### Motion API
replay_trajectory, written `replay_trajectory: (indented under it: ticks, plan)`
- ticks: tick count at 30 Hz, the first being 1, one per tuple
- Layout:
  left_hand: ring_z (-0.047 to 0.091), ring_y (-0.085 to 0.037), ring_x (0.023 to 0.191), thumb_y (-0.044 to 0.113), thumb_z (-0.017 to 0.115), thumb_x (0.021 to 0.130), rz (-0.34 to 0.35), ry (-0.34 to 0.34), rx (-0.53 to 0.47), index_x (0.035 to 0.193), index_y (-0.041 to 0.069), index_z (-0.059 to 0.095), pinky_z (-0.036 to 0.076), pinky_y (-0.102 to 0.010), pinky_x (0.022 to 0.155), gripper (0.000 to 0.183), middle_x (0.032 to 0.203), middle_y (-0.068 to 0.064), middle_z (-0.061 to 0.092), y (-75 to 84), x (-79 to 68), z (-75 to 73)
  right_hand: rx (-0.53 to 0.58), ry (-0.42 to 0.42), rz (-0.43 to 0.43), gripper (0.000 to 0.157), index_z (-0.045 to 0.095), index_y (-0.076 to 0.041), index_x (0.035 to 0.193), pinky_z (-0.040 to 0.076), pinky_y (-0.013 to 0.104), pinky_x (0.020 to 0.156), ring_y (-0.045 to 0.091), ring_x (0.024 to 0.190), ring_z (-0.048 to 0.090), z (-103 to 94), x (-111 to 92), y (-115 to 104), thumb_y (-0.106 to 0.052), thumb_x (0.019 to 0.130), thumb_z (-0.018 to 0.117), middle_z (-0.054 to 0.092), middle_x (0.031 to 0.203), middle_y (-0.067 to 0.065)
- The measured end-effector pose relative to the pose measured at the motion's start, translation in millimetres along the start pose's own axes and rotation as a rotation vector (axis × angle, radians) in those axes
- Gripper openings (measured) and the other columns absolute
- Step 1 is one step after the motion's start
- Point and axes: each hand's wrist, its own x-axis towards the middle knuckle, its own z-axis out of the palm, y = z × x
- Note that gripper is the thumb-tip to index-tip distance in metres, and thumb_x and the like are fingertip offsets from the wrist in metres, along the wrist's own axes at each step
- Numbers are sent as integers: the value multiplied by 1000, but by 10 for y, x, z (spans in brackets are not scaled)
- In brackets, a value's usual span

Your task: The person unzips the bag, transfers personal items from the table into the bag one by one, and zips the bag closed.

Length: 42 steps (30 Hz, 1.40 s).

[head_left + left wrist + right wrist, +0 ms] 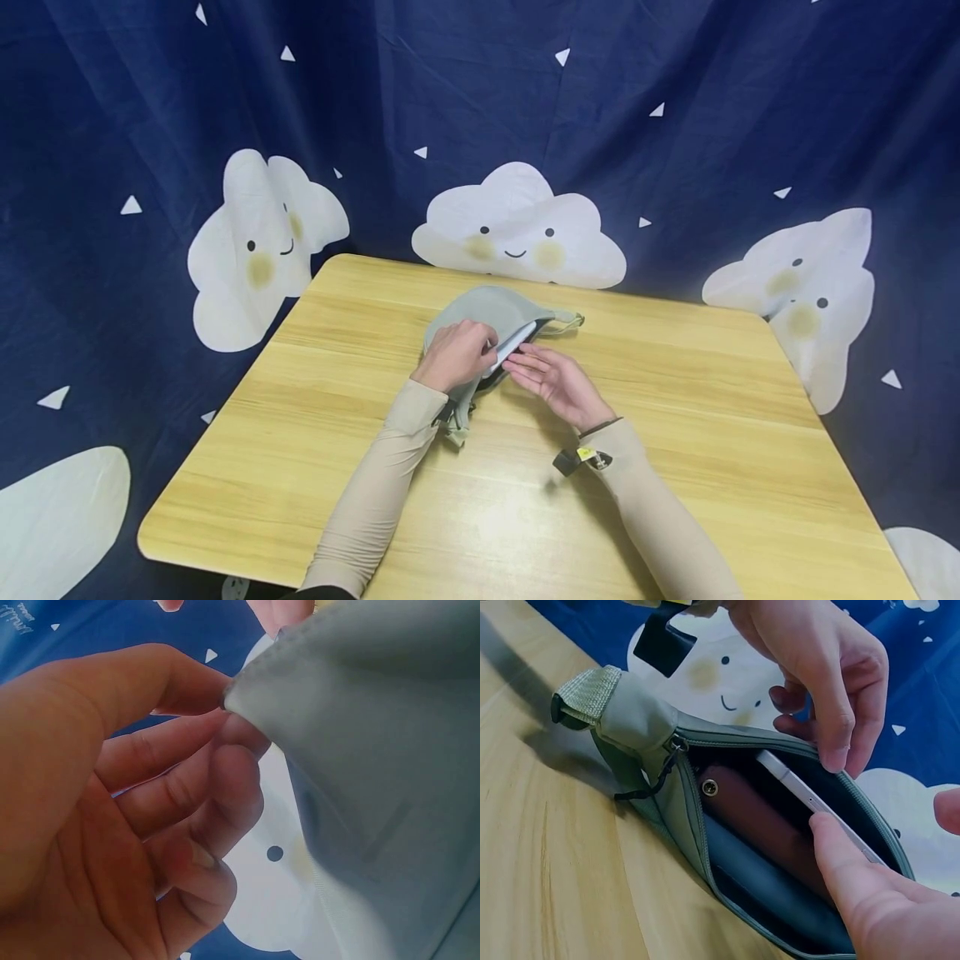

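The left hand (457,354) comes first from the left, over the near side of the grey-green bag (487,307); its thumb and forefinger pinch the edge of the opening, the other fingers loosely bent. The bag lies on the bench (300,467), between and just beyond the two hands, unzipped, its mouth turned towards the right hand (558,387). Seen from the right wrist, one zip pull (676,746) hangs at the left end of the mouth. Inside are three things, counted left to right: one dark blue item (761,874), one brown case (757,814) with one metal snap, and one slim, pale-edged, phone-like slab (791,780) tilted against the far wall. The right hand is fairly wide, fingers nearly straight; one digit touches the slab's face. Two hands and one bag in all.
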Motion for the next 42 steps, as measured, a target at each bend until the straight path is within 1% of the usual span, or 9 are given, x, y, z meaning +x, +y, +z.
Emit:
replay_trajectory:
  ticks: [4,8,16,21,25,29,32,37,42]
  plan:
    - [59,-13,62,13,70,90,-1,-2,-1,99,11,79,44,-27,53,13,80,0,73,-6,2,7,37,-5,-2,54,21,8,158,39,43,119,25,123,67,8,-11,0,-20,113,33,29,161,35]
    - [59,-13,62,13,70,90,1,-1,0,99,11,79,44,-27,52,14,80,0,73,-14,5,14,78,-8,3,55,19,7,159,40,41,118,23,119,68,18,-16,-1,-19,113,32,21,164,35]
    - [60,-12,63,14,70,90,2,4,-1,99,11,80,45,-28,53,13,80,1,73,-17,-1,20,107,-2,16,55,18,6,160,35,43,121,25,120,67,24,-12,6,-20,113,32,21,165,33]
    - [61,-13,64,17,71,91,7,8,-3,99,12,80,46,-29,54,12,80,1,73,-13,-5,10,108,7,19,55,21,5,159,38,42,120,25,121,68,28,2,14,-20,113,35,26,163,33]
    - [60,-13,64,17,71,91,9,6,-2,100,12,79,46,-29,55,13,80,1,73,-14,-5,3,106,13,18,56,22,5,159,35,44,122,26,121,67,37,16,18,-21,112,37,31,161,32]
    - [60,-13,64,16,71,89,12,2,-4,101,11,79,46,-28,54,15,81,0,73,-14,-3,0,107,6,17,55,22,5,159,33,45,123,25,121,67,52,29,21,-21,112,36,28,162,33]
    - [60,-13,64,15,71,89,12,-2,-6,101,11,79,46,-28,54,15,82,0,73,-11,-4,-2,97,3,18,55,22,5,159,35,43,122,24,120,68,62,39,21,-21,112,35,26,163,34]
    - [61,-14,66,15,71,89,8,-7,-5,102,11,79,47,-30,56,16,83,0,74,-5,-7,-5,79,14,16,55,23,6,158,43,39,116,23,117,69,73,60,19,-22,113,35,27,162,34]
    - [63,-14,68,14,70,89,6,-5,3,103,11,78,49,-32,58,17,84,0,74,-3,-2,-6,83,25,17,55,24,8,157,47,37,113,23,115,70,89,82,12,-22,113,35,27,162,34]
